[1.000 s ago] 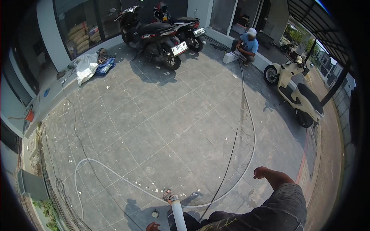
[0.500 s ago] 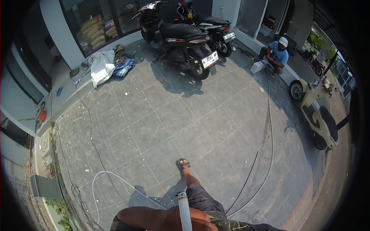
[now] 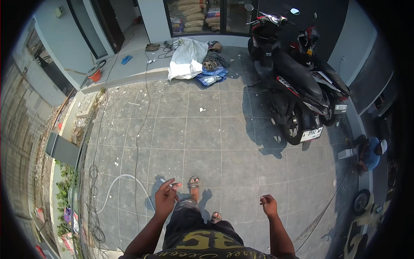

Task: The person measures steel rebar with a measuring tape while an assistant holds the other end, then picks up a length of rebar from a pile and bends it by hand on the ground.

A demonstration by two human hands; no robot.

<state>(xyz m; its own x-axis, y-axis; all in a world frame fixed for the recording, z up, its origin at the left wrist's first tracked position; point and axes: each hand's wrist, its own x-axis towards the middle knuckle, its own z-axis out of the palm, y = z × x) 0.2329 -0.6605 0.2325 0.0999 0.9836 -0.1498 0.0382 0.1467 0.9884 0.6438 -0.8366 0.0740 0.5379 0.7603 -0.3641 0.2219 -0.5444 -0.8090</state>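
Note:
My left hand (image 3: 165,199) is raised in front of my left leg, its fingers closed around a slim whitish stick-like thing (image 3: 162,180). Only a short pale end shows past the fingers, so its exact kind is unclear. Off to the right hangs my right hand (image 3: 268,205), fingers curled in, with nothing visible in them. A pale grey hose (image 3: 129,176) arcs over the tiles left of my left hand and passes out of sight behind that forearm.
Grey tiles (image 3: 202,134) bear scattered white chips and a long dark cable (image 3: 137,142). Two motorbikes (image 3: 297,80) stand far right; a person in blue (image 3: 370,154) crouches beyond them. White sacking (image 3: 188,59) and a blue tarp (image 3: 212,76) lie by the step.
My view has swung left, so the motorbikes and crouching person sit farther right. The white tube close to me no longer shows there; both hands are now visible, apart.

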